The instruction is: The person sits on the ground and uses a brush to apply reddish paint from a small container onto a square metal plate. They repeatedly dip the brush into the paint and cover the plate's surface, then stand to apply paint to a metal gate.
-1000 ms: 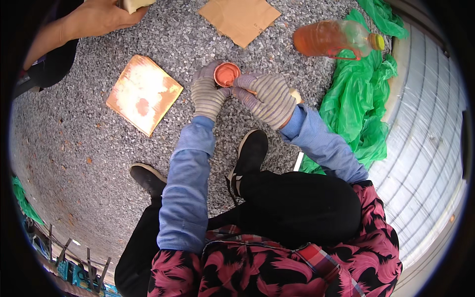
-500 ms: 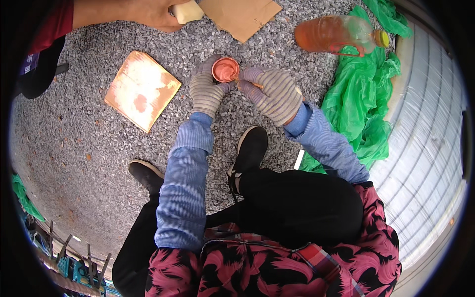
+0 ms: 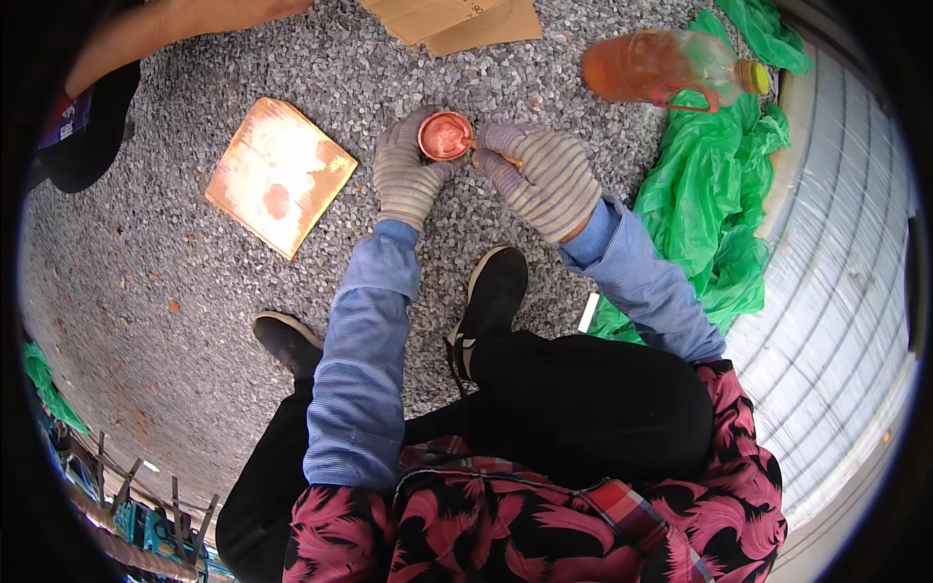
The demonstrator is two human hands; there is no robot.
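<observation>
My left hand (image 3: 403, 177), in a striped grey knit glove, is closed around a small round cup (image 3: 445, 136) with a thin layer of pinkish-red paste inside. Gloved the same way, my right hand (image 3: 551, 183) is closed beside the cup's right rim. It pinches a thin wooden stick (image 3: 509, 160), mostly covered by the fingers; where its tip sits at the rim is hard to make out. To the left on the gravel lies a square board (image 3: 258, 160) with an orange edge, a whitish face and a pinkish-red spot.
A large clear bottle (image 3: 651, 68) of orange liquid with a yellow cap lies at the far right. Crumpled green plastic (image 3: 695, 194) runs along a pale sheeted edge (image 3: 826, 262). Brown cardboard (image 3: 486, 29) is at the top. A co-worker's arm (image 3: 185, 24) reaches in at the upper left.
Both my hands stay nearly in place; the right has turned slightly, and the paste in the cup looks thinner. The co-worker's hand and its pale block have left view at the top. The cardboard has shifted.
</observation>
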